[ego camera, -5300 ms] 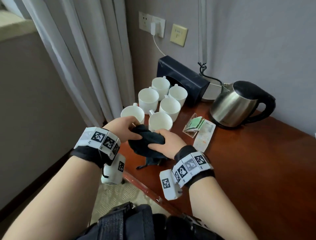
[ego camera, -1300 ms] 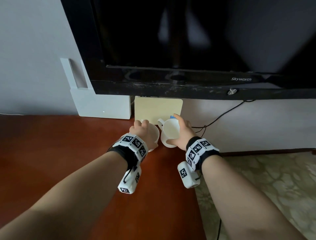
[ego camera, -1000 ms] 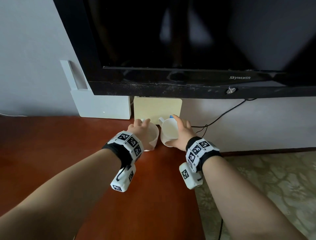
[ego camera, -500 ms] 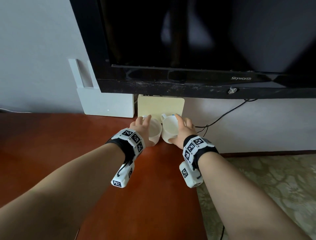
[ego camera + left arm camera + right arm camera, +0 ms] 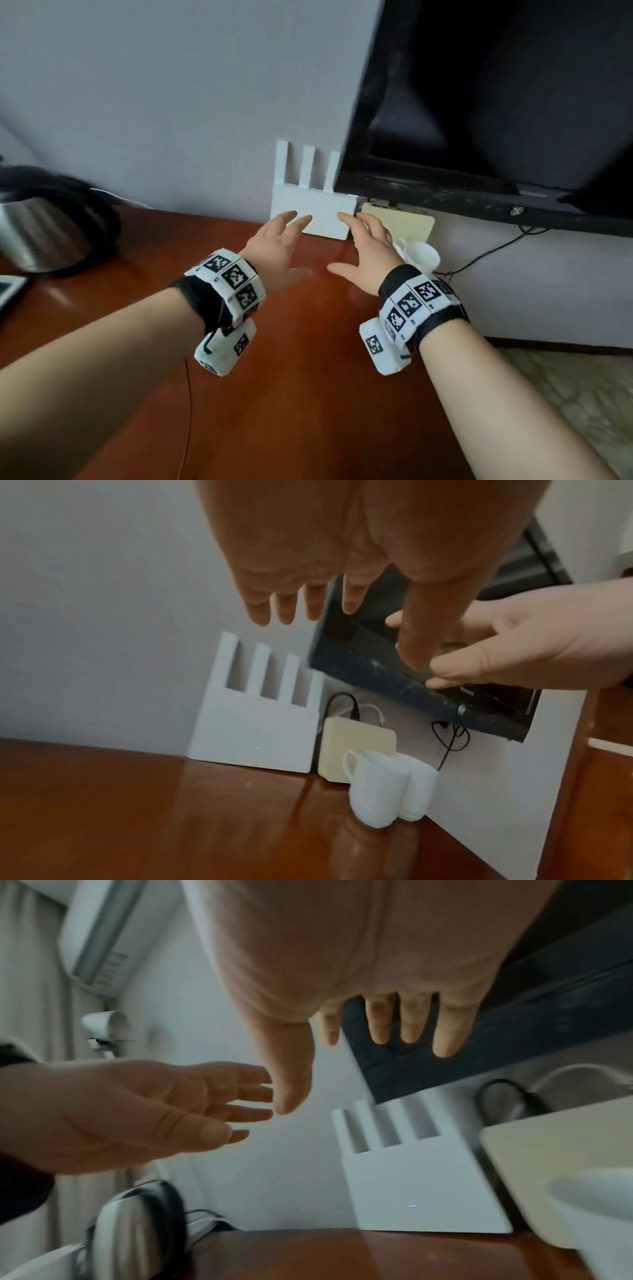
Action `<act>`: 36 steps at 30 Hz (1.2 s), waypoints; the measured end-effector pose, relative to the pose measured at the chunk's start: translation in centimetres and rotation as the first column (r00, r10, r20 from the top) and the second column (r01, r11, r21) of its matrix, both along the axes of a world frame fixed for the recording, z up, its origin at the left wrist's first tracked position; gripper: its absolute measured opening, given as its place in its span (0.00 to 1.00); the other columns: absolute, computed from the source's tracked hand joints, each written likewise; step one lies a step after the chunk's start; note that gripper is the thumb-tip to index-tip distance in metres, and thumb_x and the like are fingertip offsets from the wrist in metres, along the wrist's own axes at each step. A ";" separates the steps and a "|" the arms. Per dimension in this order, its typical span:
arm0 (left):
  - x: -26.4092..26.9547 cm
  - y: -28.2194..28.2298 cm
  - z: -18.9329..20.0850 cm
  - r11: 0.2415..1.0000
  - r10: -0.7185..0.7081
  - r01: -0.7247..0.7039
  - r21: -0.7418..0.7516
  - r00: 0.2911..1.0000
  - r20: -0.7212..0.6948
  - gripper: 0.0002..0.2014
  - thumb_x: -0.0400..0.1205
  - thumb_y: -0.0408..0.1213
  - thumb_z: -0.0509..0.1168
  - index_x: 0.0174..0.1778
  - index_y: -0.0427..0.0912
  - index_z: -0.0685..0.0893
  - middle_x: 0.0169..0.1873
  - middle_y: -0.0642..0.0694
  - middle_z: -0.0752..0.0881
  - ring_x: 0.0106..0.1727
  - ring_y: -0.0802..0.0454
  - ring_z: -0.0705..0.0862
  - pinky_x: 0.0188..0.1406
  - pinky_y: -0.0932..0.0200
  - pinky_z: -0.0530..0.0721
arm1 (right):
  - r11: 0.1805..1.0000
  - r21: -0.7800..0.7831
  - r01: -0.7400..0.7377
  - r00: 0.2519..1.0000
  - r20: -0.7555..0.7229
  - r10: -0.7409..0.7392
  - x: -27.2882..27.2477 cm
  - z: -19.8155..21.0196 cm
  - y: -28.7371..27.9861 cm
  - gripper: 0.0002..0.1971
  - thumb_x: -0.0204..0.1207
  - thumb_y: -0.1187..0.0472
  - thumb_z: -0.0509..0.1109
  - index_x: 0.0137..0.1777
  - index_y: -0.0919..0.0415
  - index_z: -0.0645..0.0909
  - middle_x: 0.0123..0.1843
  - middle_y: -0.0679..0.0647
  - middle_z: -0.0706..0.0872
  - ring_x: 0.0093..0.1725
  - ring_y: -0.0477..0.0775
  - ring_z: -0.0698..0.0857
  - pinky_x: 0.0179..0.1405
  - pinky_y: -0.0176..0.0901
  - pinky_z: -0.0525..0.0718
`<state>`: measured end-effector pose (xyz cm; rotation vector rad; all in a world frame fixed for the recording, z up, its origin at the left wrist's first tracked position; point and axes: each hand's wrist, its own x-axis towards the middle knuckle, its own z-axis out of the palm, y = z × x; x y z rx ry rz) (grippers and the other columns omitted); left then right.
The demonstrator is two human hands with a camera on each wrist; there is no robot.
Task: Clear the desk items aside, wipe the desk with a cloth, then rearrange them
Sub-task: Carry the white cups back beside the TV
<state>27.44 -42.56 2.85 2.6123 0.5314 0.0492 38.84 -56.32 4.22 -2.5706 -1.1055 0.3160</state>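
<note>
Two white cups stand side by side on the red-brown desk, at its right end against the wall, in front of a beige box. In the head view only one cup shows, just past my right hand. Both hands hover above the desk with fingers spread and hold nothing. My left hand is in front of the white router. My right hand is a little right of it, just left of the cups. The cloth is not in view.
A steel kettle with a black handle stands at the left. A black TV hangs above the desk's right end, with cables below it. Past the desk's right edge lies patterned carpet.
Both hands have let go of the two cups, which now stand by the beige box. The hands have drawn back and left, open. The view has swung left, bringing the kettle in.
</note>
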 end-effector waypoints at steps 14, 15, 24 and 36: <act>-33.7 14.7 0.4 0.959 0.204 -0.172 0.227 0.971 -0.125 0.41 0.79 0.50 0.66 0.83 0.53 0.49 0.82 0.49 0.47 0.83 0.48 0.47 0.81 0.53 0.52 | 0.886 0.013 -0.463 0.887 0.001 0.463 -27.6 0.0 17.5 0.35 0.77 0.50 0.68 0.80 0.44 0.55 0.82 0.50 0.53 0.82 0.55 0.52 0.80 0.51 0.59; -35.0 15.1 0.4 0.952 0.225 -0.192 0.238 0.967 -0.122 0.40 0.79 0.50 0.66 0.83 0.53 0.50 0.82 0.49 0.47 0.83 0.48 0.47 0.81 0.53 0.52 | 0.876 0.022 -0.482 0.876 0.015 0.482 -28.3 -0.1 18.0 0.34 0.77 0.50 0.67 0.80 0.44 0.56 0.82 0.50 0.54 0.82 0.55 0.52 0.80 0.50 0.58; -44.7 17.7 0.5 0.814 0.580 -0.572 0.104 0.810 -0.083 0.37 0.77 0.46 0.69 0.81 0.55 0.58 0.81 0.51 0.53 0.81 0.46 0.55 0.78 0.50 0.60 | 0.745 -0.018 -0.667 0.745 -0.014 0.667 -33.9 -0.8 23.6 0.33 0.78 0.52 0.66 0.81 0.47 0.56 0.80 0.51 0.60 0.80 0.54 0.56 0.79 0.47 0.57; -54.7 36.0 -2.9 0.732 0.678 -0.678 0.068 0.716 -0.167 0.38 0.77 0.44 0.70 0.80 0.53 0.60 0.82 0.45 0.53 0.81 0.42 0.57 0.80 0.47 0.60 | 0.821 -0.108 -0.561 0.827 -0.123 0.549 -42.0 -4.7 38.3 0.36 0.77 0.50 0.68 0.80 0.46 0.54 0.78 0.55 0.66 0.77 0.59 0.65 0.77 0.50 0.63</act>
